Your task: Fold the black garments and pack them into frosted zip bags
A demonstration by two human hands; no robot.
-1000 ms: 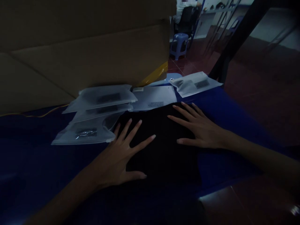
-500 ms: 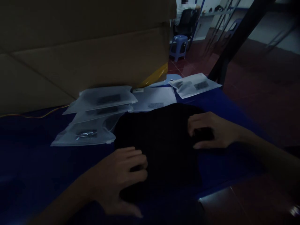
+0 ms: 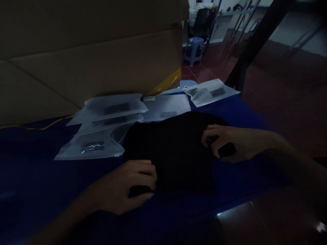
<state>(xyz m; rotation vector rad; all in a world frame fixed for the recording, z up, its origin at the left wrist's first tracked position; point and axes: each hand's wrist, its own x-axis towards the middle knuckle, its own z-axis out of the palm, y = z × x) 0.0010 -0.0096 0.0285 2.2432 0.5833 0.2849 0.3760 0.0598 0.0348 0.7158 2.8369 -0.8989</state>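
Note:
A black piece of cloth (image 3: pixel 178 153), too dark for its kind to show, lies spread on the blue table cover. My left hand (image 3: pixel 133 183) grips its near left edge, thumb against curled fingers, with dark fabric showing in the gap. At the cloth's right side my right hand (image 3: pixel 224 143) is closed on the fabric, a fold of it bunched between thumb and fingers. Just left of the cloth lie several frosted zip bags (image 3: pixel 99 144), partly overlapping. Behind it is a flat white bag (image 3: pixel 166 107) with dark print.
A big cardboard box (image 3: pixel 102 64) with yellow tape stands along the back. Another frosted bag (image 3: pixel 211 92) lies at the far right of the blue table cover (image 3: pixel 30 177). Beyond are a dark slanted post (image 3: pixel 251 47), a blue stool (image 3: pixel 194 51) and a seated person (image 3: pixel 198 13).
Both hands have closed on the black cloth: my left thumb came up to the fingers, and my right fingers and thumb drew together. The cloth's near edge has shifted a little.

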